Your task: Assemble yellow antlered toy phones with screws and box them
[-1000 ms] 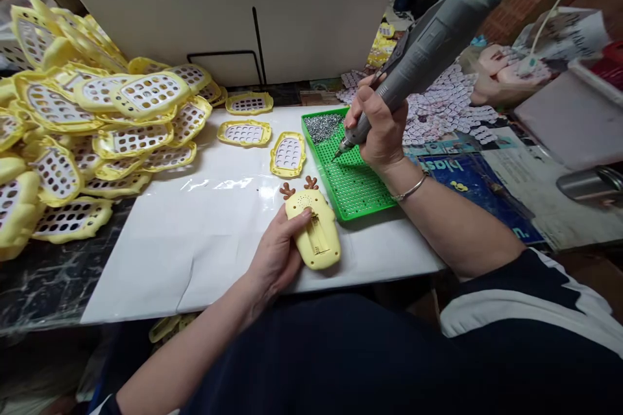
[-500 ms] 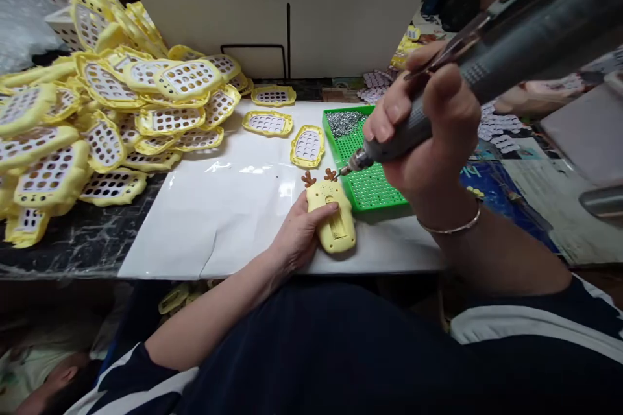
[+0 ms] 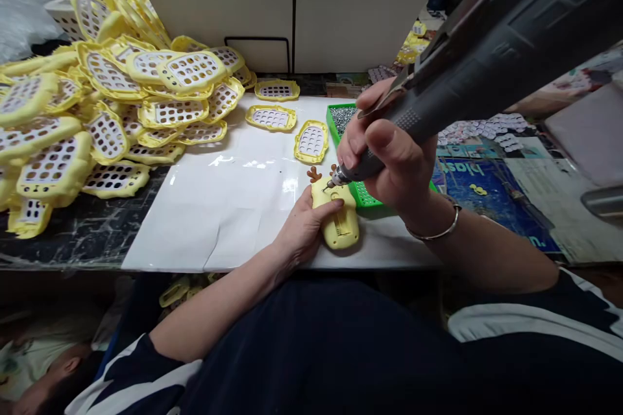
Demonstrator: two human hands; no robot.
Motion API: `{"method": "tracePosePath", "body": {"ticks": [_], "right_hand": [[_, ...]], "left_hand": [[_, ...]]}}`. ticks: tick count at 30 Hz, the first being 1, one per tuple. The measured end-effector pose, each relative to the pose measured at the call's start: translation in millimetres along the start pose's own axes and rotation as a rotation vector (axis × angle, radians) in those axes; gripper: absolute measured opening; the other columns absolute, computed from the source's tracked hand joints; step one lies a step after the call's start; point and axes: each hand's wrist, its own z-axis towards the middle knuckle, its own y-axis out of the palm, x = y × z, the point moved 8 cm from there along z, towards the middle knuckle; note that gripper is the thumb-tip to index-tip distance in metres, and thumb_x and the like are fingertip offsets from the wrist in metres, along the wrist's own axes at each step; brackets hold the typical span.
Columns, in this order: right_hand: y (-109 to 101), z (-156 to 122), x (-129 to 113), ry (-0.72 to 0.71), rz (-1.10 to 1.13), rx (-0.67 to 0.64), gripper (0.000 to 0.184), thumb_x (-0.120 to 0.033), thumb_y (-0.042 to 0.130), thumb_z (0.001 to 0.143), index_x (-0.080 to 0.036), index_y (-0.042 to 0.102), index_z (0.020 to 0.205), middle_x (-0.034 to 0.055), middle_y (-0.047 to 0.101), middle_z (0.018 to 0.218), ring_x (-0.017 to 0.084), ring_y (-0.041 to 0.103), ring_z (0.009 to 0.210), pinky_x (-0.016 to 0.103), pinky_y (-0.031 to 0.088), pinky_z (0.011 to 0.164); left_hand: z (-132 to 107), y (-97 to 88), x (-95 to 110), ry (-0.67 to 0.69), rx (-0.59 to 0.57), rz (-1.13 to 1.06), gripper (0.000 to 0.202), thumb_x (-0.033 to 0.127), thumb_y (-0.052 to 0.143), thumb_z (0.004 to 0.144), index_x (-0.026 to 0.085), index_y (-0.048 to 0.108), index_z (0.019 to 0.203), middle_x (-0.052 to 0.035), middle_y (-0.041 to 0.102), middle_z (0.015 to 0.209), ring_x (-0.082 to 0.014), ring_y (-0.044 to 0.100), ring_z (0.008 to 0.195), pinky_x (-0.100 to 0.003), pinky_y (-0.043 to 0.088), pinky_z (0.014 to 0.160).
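My left hand (image 3: 306, 224) is closed around a yellow plastic toy phone (image 3: 341, 228) with brown antlers, its back facing up and my thumb lying across it. In my right hand (image 3: 389, 155) is a dark grey electric screwdriver (image 3: 462, 71), tilted down to the left. Its tip meets the upper left of the toy's back, near a screw hole; whether a screw sits there is too small to tell. Behind my right hand, partly hidden, lies a green perforated tray (image 3: 363, 194) with small silver screws (image 3: 342, 118) at its far end.
Yellow phone front shells (image 3: 192, 71) are heaped at the left. Single shells (image 3: 311, 141) lie beyond the toy on the white work surface (image 3: 233, 207). A large carton (image 3: 272, 6) stands at the back. Another person (image 3: 58, 369) is at lower left.
The screwdriver tip has moved left and down, from beside the right antler onto the upper left of the toy's back. My left hand still holds the toy. The view has shifted slightly.
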Motion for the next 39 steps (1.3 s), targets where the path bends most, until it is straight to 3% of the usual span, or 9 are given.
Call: {"method": "tracePosePath", "body": {"ticks": [12, 18, 22, 25, 28, 31, 35, 39], "right_hand": [[-4, -7, 23, 0.088, -0.105, -0.014, 0.026, -0.04, 0.072, 0.07, -0.023, 0.053, 0.071, -0.0077, 0.047, 0.052, 0.007, 0.041, 0.04, 0.024, 0.037, 0.039], [-10, -9, 30, 0.102, -0.126, 0.08, 0.027, -0.043, 0.072, 0.068, -0.024, 0.052, 0.07, -0.0076, 0.045, 0.051, 0.007, 0.04, 0.04, 0.024, 0.036, 0.039], [-7, -5, 21, 0.12, -0.108, 0.025, 0.029, -0.044, 0.073, 0.067, -0.024, 0.055, 0.078, -0.0076, 0.045, 0.053, 0.008, 0.044, 0.041, 0.025, 0.039, 0.04], [-6, 3, -4, 0.011, -0.054, -0.02, 0.028, -0.043, 0.074, 0.067, -0.025, 0.059, 0.083, -0.0079, 0.045, 0.054, 0.008, 0.043, 0.039, 0.024, 0.037, 0.038], [-33, 14, -26, -0.137, -0.124, 0.175, 0.024, -0.044, 0.074, 0.069, -0.028, 0.059, 0.081, -0.0066, 0.046, 0.058, 0.009, 0.043, 0.042, 0.026, 0.037, 0.041], [-71, 27, -15, -0.114, -0.245, 0.337, 0.031, -0.05, 0.075, 0.065, -0.032, 0.053, 0.078, -0.0061, 0.049, 0.06, 0.013, 0.046, 0.048, 0.03, 0.039, 0.046], [-111, 39, 14, -0.137, -0.27, 0.391, 0.037, -0.054, 0.075, 0.061, -0.03, 0.052, 0.078, -0.0089, 0.048, 0.056, 0.01, 0.04, 0.044, 0.03, 0.033, 0.045], [-122, 40, 30, -0.123, -0.297, 0.388, 0.041, -0.057, 0.074, 0.06, -0.029, 0.051, 0.079, -0.0116, 0.049, 0.055, 0.007, 0.037, 0.044, 0.028, 0.03, 0.046]], "left_hand": [[2, -3.4, -2, -0.031, 0.032, 0.033, 0.038, 0.011, 0.069, 0.065, 0.016, 0.053, 0.098, -0.001, 0.063, 0.087, -0.0163, 0.06, 0.082, -0.033, 0.045, 0.085], [3, -1.9, -1, -0.019, 0.025, 0.086, 0.035, 0.013, 0.071, 0.062, 0.017, 0.056, 0.094, -0.0006, 0.065, 0.081, -0.0169, 0.061, 0.078, -0.033, 0.046, 0.083], [2, 0.5, 1, -0.004, 0.026, 0.095, 0.035, 0.012, 0.071, 0.062, 0.016, 0.058, 0.094, -0.0022, 0.067, 0.084, -0.017, 0.063, 0.076, -0.033, 0.047, 0.082], [-2, -2.2, 2, -0.036, 0.067, 0.06, 0.033, 0.008, 0.069, 0.063, 0.014, 0.06, 0.094, -0.0033, 0.069, 0.083, -0.0162, 0.064, 0.072, -0.032, 0.05, 0.08], [-8, -6.4, 6, -0.078, 0.108, -0.049, 0.031, 0.01, 0.065, 0.069, 0.014, 0.061, 0.099, -0.0052, 0.07, 0.085, -0.0179, 0.067, 0.075, -0.033, 0.052, 0.081], [-13, -9.1, 15, -0.074, 0.13, -0.202, 0.027, 0.025, 0.057, 0.081, 0.014, 0.062, 0.105, -0.0102, 0.072, 0.09, -0.0215, 0.069, 0.086, -0.034, 0.053, 0.084], [-15, -2.0, 17, -0.083, 0.025, -0.325, 0.034, 0.035, 0.047, 0.087, 0.013, 0.061, 0.109, -0.016, 0.071, 0.104, -0.0255, 0.067, 0.099, -0.039, 0.052, 0.091], [-15, -2.1, 13, -0.087, 0.005, -0.298, 0.035, 0.031, 0.053, 0.081, 0.013, 0.061, 0.11, -0.0161, 0.07, 0.108, -0.0282, 0.066, 0.103, -0.045, 0.049, 0.095]]}}
